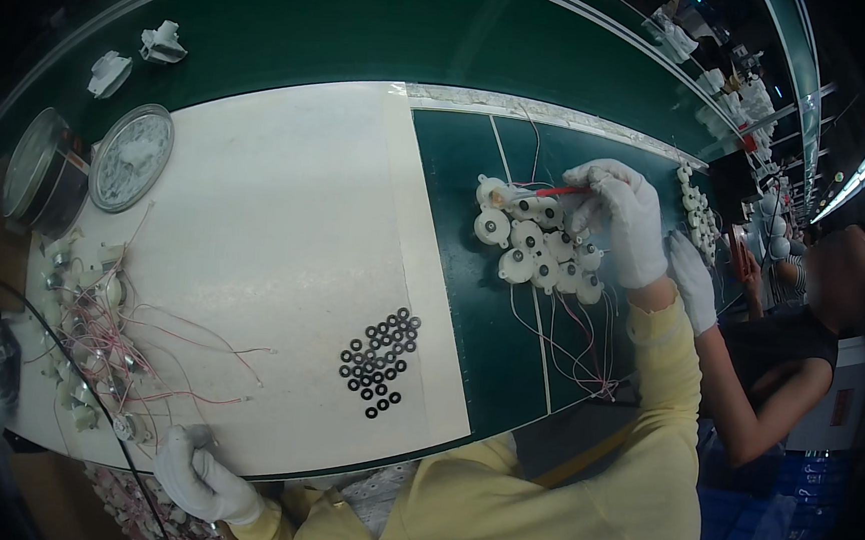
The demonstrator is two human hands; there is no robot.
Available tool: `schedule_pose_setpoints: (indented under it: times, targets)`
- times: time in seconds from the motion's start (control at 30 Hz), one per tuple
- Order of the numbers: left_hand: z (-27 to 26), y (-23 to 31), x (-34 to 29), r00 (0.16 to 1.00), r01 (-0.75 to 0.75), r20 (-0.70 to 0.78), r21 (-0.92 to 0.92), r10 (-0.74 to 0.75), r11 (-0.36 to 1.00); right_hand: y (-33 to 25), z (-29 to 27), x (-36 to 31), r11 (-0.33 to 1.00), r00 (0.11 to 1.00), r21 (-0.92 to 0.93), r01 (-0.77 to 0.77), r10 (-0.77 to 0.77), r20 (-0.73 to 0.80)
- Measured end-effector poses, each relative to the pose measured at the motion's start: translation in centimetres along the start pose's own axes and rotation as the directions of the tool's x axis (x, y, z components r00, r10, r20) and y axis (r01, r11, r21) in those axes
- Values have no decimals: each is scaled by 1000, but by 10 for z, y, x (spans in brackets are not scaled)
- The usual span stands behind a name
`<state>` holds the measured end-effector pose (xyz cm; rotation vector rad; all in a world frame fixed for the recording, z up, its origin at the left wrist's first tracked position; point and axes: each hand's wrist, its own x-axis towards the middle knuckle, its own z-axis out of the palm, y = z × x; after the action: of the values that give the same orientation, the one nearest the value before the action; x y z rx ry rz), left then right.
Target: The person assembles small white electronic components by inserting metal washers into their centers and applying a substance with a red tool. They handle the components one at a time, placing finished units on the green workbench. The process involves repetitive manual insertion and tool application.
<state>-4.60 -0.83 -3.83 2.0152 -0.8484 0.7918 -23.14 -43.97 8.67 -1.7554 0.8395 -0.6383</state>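
My right hand [629, 219], in a white glove, grips a slim brush [556, 191] with a red handle. The brush tip is at a round white motor housing [496, 191] in the upper left of a cluster. Several such housings [527, 239] with dark centres stand close together below and beside it, thin wires trailing toward the table's near edge. Low on the left, my gloved left hand [199, 476] rests at the near table edge with curled fingers; what they hold, if anything, is hidden. Beside it lies a small motor [131, 428] with wires.
Black rubber rings [378, 355] lie on the white sheet [286, 210]. A tangle of wired motors [96, 347] sits left, near a clear tub [46, 173] and a round lid [131, 159] smeared white. At right, a co-worker's gloved hand [693, 278] is close to my right forearm.
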Motion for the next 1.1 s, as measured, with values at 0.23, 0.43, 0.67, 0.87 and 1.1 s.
schedule_pose_setpoints:
  times: [0.23, 0.43, 0.67, 0.87, 1.1]
  targets:
    - [-1, -1, -3, 1000, 16, -5, 22, -16, 1000, -2, -9, -5, 1000, 998, -8, 22, -23, -55]
    - [-1, 0, -3, 999, 45, -1, -23, -45, 999, 0, -25, -13, 999, 997, -23, 41, -43, -71]
    - [0, -2, -3, 1000, 18, -3, -7, -18, 1000, 11, -24, -11, 1000, 998, 25, 5, -3, -60]
    - [2, -2, -3, 999, 29, -17, -13, -29, 1000, 9, -20, -14, 1000, 997, 13, -28, 29, -71]
    - [1, -3, -5, 999, 37, -16, -15, -37, 999, 17, -27, -15, 1000, 997, 19, -15, 16, -71]
